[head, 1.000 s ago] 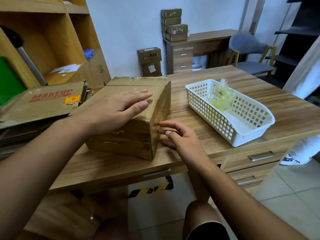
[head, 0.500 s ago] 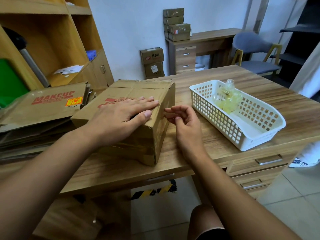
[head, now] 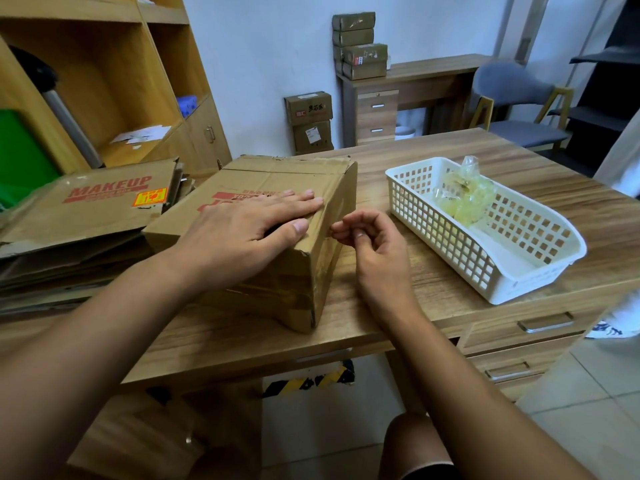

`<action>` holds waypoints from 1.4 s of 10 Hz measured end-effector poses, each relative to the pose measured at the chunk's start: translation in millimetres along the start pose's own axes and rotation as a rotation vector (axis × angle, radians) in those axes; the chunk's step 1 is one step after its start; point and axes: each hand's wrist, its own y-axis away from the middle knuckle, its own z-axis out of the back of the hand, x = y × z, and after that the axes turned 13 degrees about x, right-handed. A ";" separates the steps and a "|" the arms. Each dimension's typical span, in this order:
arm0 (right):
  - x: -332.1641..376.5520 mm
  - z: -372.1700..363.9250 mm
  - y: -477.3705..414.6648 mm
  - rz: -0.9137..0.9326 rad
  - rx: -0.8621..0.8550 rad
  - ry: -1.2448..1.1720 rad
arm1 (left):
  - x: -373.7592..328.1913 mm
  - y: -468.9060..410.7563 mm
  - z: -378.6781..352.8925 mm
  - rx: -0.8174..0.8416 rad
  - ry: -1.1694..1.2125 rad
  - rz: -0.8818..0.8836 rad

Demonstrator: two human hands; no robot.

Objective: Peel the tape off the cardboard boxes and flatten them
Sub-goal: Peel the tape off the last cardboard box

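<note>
The counter [head: 433, 174] carries the cardboard box [head: 277, 178] at centre frame, its near corner close to the front edge, with bare wood between it and the white basket [head: 485, 282] at right. My left hand [head: 242, 233] stays flat on top with fingers straight. My right hand [head: 377, 247] has risen from the counter to the box's right face, fingertips [head: 337, 233] curled together; whether they pinch anything I cannot tell.

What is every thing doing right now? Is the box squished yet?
Brown cardboard box: closed, not flattened.
Left hand: flat, pressing the box top.
Right hand: fingers curled at the box's right side.
White plastic basket: holds crumpled yellowish tape.
Flattened MAKEUP cardboard: piled flat.
</note>
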 end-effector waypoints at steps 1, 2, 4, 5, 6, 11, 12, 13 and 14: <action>-0.7 -0.2 0.2 0.001 -0.009 -0.042 | 0.3 0.0 -0.1 0.009 0.005 0.009; -2.3 -0.3 -2.6 -0.001 -0.009 -0.091 | 0.8 -0.2 -0.5 0.005 0.018 0.024; -1.8 0.1 -1.0 0.001 0.031 -0.084 | 0.3 -0.1 -1.1 -0.014 0.021 0.018; -2.1 1.6 0.7 -0.003 0.046 -0.068 | 1.0 0.0 -1.5 -0.020 0.022 0.019; -4.1 1.7 -1.1 -0.031 0.007 -0.083 | 2.0 -0.6 -1.5 -0.022 0.023 0.035; -17.0 10.2 -43.9 0.009 -0.094 0.234 | -1.6 -1.0 1.8 -0.008 0.077 0.068; -21.6 10.9 -45.4 0.019 -0.092 0.228 | -0.4 -1.1 1.6 -0.014 0.082 0.074; -22.8 10.2 -46.9 0.015 -0.099 0.196 | 0.9 -1.9 1.0 -0.006 0.081 0.079; -22.1 10.5 -42.6 0.033 -0.111 0.186 | 1.1 -2.2 0.6 0.000 0.067 0.085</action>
